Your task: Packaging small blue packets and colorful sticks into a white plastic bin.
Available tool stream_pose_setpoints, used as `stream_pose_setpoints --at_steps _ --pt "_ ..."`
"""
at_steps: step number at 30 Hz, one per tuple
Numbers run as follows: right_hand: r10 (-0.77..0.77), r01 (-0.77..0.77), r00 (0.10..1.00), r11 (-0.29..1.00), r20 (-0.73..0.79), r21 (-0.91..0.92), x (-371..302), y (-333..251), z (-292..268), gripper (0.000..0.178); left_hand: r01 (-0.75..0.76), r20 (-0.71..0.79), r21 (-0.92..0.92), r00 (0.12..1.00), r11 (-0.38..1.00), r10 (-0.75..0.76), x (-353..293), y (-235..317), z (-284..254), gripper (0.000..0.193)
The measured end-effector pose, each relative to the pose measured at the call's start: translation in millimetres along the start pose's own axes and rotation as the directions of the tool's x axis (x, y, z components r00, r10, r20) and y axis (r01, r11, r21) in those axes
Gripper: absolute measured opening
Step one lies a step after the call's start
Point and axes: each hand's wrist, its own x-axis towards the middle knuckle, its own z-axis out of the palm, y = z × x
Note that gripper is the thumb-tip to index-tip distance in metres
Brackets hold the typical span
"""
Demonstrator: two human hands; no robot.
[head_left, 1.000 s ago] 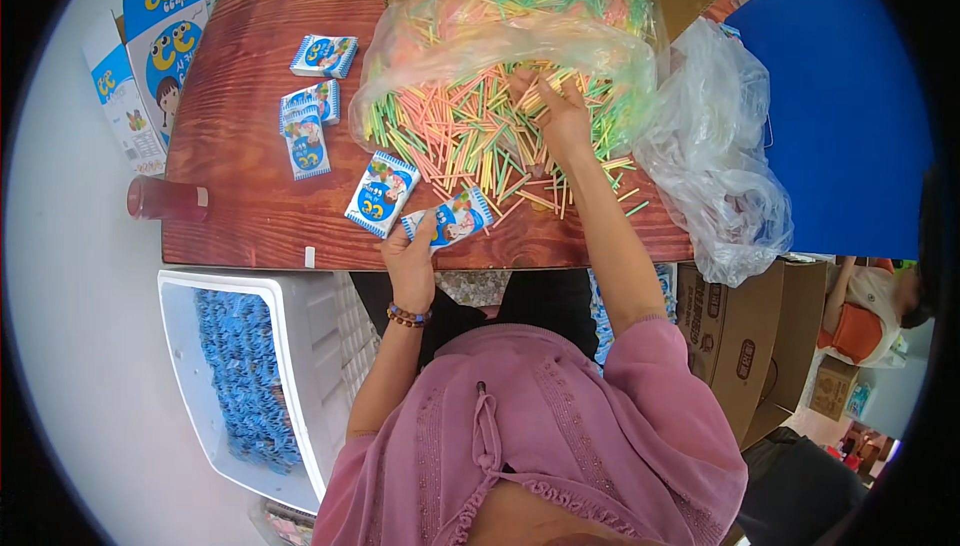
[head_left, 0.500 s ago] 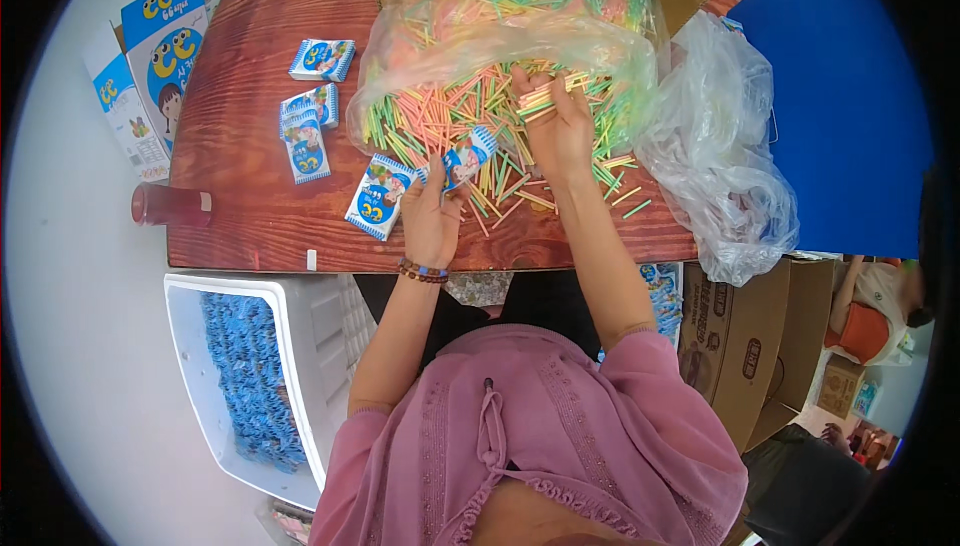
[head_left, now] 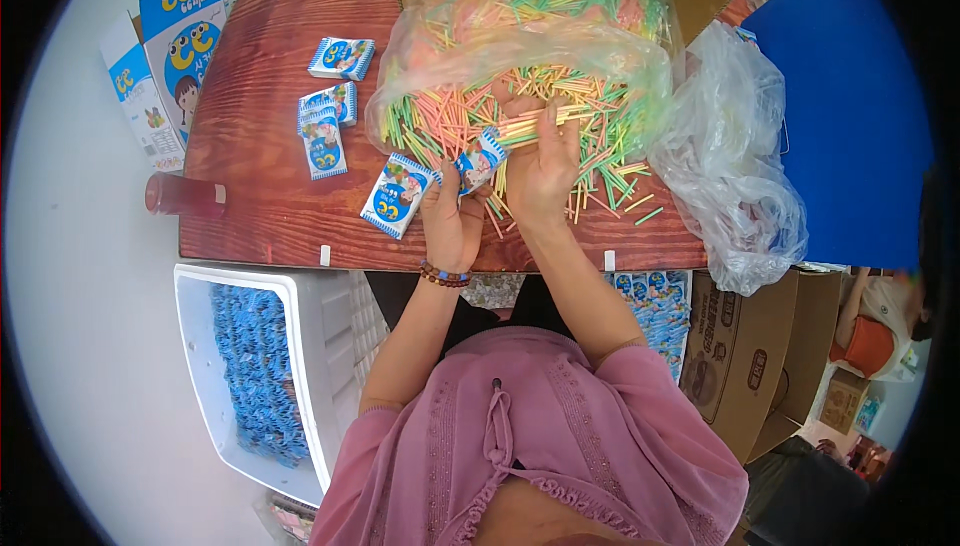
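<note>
My left hand [head_left: 455, 221] pinches a small blue-and-white packet [head_left: 481, 160] at its lower left end, tilted up toward my right hand. Another such packet [head_left: 397, 196] lies on the table just left of those fingers. My right hand [head_left: 543, 166] is closed on a few thin pale yellow and pink sticks [head_left: 520, 130], whose ends point toward the held packet. Whether they touch it I cannot tell. Behind both hands, a large clear plastic bag [head_left: 530, 41] spills a heap of pink, yellow and green sticks [head_left: 440, 111] onto the wood.
Several packets [head_left: 324, 141] rest left on the red-brown table [head_left: 255, 76]. A reddish cylinder [head_left: 187, 195] sits at its left edge. Crumpled clear plastic [head_left: 735, 146] and a blue panel [head_left: 850, 116] are at right. Below stand a packet-filled white foam box [head_left: 300, 376] and a cardboard box [head_left: 745, 346].
My right hand has drawn back from the heap, leftward and nearer, bringing its sticks beside the packet in my left hand. The whole view has shifted slightly.
</note>
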Motion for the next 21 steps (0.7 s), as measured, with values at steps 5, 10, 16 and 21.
stream_pose_setpoints --at_steps 5,10,16,21 --pt "-0.011 0.009 0.999 0.998 -0.032 -0.060 -11.8 1.4 6.7 0.015 -0.055 -0.074 0.002 0.996 0.998 0.055 -1.8 3.3 8.9 0.017" --pt "0.041 -0.045 0.999 0.985 -0.031 -0.166 -17.2 4.4 6.6 0.014 -0.106 -0.045 0.045 0.993 0.993 0.108 2.3 3.2 -2.7 0.015" --pt "0.153 -0.142 0.987 0.974 0.046 -0.178 -19.9 6.4 10.4 0.015 -0.108 -0.015 0.028 0.994 0.994 0.108 6.2 3.6 -1.3 0.014" --pt "0.167 -0.132 0.976 0.965 0.141 -0.228 -12.8 3.7 9.1 0.028 -0.089 0.037 -0.030 0.995 0.996 0.090 10.8 2.4 -4.7 0.016"
